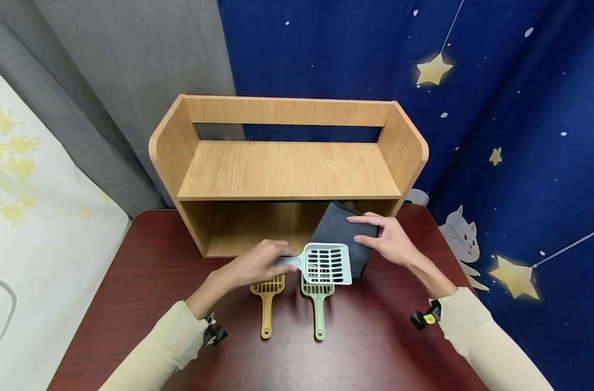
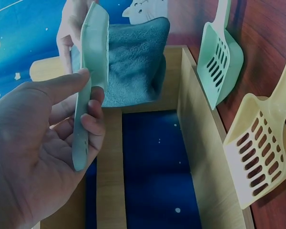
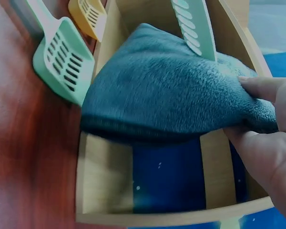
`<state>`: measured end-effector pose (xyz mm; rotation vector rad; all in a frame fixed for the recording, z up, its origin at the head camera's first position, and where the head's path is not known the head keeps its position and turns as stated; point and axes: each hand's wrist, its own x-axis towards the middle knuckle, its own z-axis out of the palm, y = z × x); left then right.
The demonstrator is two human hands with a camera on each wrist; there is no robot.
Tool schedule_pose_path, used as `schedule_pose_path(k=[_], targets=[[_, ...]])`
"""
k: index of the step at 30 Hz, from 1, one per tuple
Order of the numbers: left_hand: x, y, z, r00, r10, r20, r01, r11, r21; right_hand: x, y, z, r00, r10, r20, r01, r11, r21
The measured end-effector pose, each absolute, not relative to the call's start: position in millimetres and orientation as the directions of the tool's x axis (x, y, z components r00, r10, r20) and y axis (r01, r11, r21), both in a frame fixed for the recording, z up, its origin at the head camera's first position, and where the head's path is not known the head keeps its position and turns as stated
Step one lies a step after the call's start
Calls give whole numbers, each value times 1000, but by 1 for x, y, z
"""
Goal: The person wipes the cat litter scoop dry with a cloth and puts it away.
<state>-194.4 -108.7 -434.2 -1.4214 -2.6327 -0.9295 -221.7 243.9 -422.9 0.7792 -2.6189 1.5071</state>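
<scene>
In the head view, my left hand (image 1: 263, 264) grips a pale blue-grey slotted litter scoop (image 1: 302, 262) by its handle, the slotted pan pointing right. My right hand (image 1: 387, 239) pinches the edge of a dark grey-blue cloth (image 1: 340, 228) between thumb and fingers. The cloth hangs behind the scoop, in front of the shelf's lower right part. From the right wrist view, the scoop's slotted edge overlaps the fuzzy cloth (image 3: 152, 86); whether they touch I cannot tell. A yellow litter scoop (image 1: 266, 312) and a green one (image 1: 318, 312) lie on the table below, handles toward me.
A two-level wooden shelf (image 1: 287, 168) stands at the back of the dark red table (image 1: 375, 347). Behind it hang a grey curtain (image 1: 140, 49) and a blue star-patterned one (image 1: 326, 49). A white sheet with yellow prints (image 1: 28, 217) is at the left.
</scene>
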Motion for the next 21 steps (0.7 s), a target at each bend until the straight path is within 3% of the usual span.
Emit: schedule_pose_path(k=[15,21], targets=[[-196,-98,-431,-595,780,193,733,427,530,-240,183,-411,-672,-661,334,-640,291,-711],[-195,-106,-433,-613,768,184,725,454,518,-241,193,-412,-674,-667,319,-641,313,-701]])
